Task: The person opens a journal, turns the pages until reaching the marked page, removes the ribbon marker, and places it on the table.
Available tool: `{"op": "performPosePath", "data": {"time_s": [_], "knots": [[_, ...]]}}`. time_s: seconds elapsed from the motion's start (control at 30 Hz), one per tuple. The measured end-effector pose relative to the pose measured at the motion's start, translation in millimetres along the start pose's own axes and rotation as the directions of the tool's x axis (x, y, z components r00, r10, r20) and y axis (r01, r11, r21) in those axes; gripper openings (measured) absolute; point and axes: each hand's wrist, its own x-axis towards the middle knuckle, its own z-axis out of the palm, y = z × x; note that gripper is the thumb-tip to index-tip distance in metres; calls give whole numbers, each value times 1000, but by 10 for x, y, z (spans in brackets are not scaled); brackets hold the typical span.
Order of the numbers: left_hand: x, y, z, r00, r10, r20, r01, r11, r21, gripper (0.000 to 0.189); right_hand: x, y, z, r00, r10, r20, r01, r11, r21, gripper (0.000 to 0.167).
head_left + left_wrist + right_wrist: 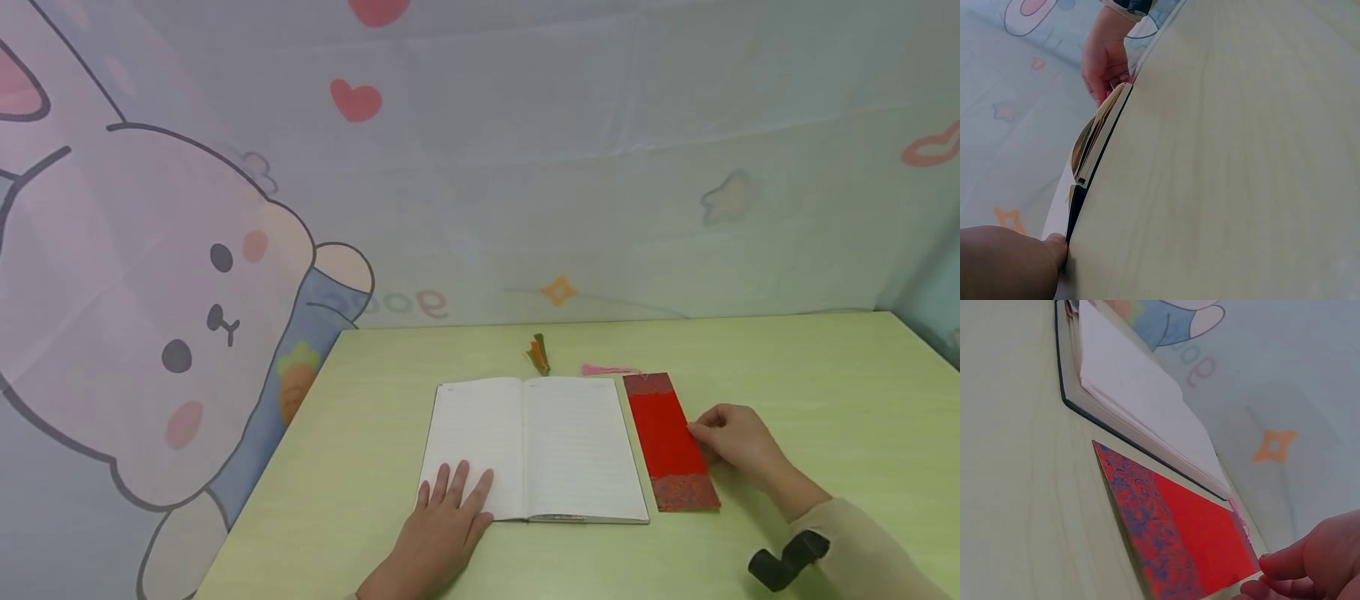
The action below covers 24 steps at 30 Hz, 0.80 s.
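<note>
An open notebook (573,450) with pale lined pages lies on the table. My left hand (442,521) rests flat with spread fingers on its lower left page; in the left wrist view its thumb (1057,245) lies at the notebook's near edge. To the right of the notebook is a long red bookmark (667,437) with patterned bands at both ends and a pink tassel (609,370) at its far end. My right hand (738,437) pinches the bookmark's right edge between thumb and fingers, seen close up in the right wrist view.
Beyond the notebook's far edge lies a green and orange tassel (538,355). The pale yellow-green table (322,500) ends at a printed cloth backdrop (487,183) with a cartoon rabbit at left. A black strap piece (787,560) sits at the right sleeve.
</note>
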Motion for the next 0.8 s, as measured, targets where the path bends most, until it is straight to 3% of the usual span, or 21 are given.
{"op": "performPosePath", "data": {"time_s": [0.2,0.47,0.73,0.8], "knots": [[-7,4,-16,1000,-4,3,4,1000,-11,49,-44,-40,15,995,-77,-62,66,985,-158,25],[4,6,-15,1000,-4,2,4,1000,2,49,-130,-173,129,956,-267,-118,221,926,-307,19],[-4,5,-7,1000,0,-5,0,1000,13,49,-210,-248,236,918,-395,-44,328,817,-474,32],[-6,7,-4,1000,2,-10,-1,1000,14,49,-219,-239,269,899,-437,-29,362,780,-510,35]]}}
